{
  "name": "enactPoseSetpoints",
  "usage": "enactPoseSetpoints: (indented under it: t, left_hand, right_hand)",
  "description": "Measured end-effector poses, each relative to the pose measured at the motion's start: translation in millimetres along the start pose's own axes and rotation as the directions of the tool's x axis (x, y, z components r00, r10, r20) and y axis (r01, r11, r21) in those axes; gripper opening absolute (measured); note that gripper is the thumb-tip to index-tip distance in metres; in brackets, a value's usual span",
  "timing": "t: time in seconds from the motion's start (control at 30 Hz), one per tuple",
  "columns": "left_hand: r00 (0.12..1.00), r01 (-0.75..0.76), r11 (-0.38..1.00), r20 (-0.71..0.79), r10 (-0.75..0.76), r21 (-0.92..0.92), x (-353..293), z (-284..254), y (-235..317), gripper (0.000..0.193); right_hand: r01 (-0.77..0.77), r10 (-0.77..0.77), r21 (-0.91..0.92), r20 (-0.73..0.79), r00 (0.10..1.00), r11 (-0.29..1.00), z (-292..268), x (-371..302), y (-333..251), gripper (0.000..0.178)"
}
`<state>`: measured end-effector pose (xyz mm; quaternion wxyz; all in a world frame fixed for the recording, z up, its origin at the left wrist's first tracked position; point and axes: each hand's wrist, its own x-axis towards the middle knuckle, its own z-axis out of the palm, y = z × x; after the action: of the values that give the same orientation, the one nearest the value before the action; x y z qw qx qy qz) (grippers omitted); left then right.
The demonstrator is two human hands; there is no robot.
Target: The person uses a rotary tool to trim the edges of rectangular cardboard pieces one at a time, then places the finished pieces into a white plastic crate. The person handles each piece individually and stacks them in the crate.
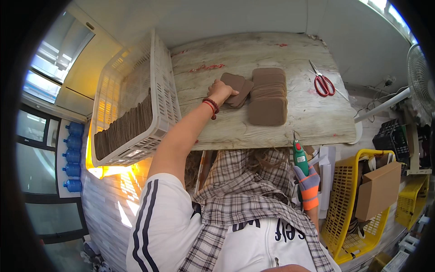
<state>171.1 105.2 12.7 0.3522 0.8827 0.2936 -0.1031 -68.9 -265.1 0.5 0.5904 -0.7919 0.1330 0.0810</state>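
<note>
In the head view, the person's left hand (221,92) reaches over the worn, pale table (208,129), fingers bent and thumb stretched out to the right, resting on a small, uneven pile of brown pieces (234,81) with rounded corners; whether it pinches one or only lies on them cannot be told. Red bracelets (211,106) circle the wrist behind it. Just right of the left hand, apart from the pile under it, stands a larger stack of brown pieces (267,111) of the same shape, its upper layers spread in steps. Farther right of that hand, beyond the stack, lie red-handled scissors (323,86), blades pointing away from the person. To the left of the left hand, a white slatted crate (166,97) holds a long, upright row of brown pieces (124,128). The right hand (309,183), in a grey and orange glove, is below the table's near edge, closed around a green tool (300,157) with a red section and a thin metal tip pointing up toward that edge. To the right of this hand, a yellow basket (333,213) contains a brown cardboard box (379,190).
</note>
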Motion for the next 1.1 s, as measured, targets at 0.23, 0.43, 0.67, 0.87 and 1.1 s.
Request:
enactPoseSetpoints:
  t: [0.23,0.43,0.67,0.87,1.1]
  left_hand:
    - [0.996,0.019,0.936,0.088,0.013,-0.35,-11,15,-14,0.057]
    - [0.988,0.037,0.755,0.138,0.072,-0.655,-52,-4,4,0.048]
    - [0.769,-0.573,0.78,-0.162,0.618,0.252,-97,-61,8,0.045]
    - [0.706,-0.565,0.689,-0.167,0.689,0.455,-84,-18,-34,0.03]
    - [0.714,-0.695,0.698,-0.28,0.641,-0.174,-136,-173,8,0.049]
  right_hand:
    - [-0.028,0.029,0.059,-0.027,0.999,0.998,-7,6,17,0.038]
    - [-0.038,0.038,0.014,-0.012,0.999,0.999,-2,6,10,0.037]
    - [0.018,-0.018,0.032,-0.028,0.999,0.999,-3,7,18,0.035]
    - [-0.061,0.06,0.07,0.014,0.998,0.996,4,-2,-6,0.028]
    - [-0.006,0.006,0.105,0.008,1.0,0.994,1,6,15,0.027]
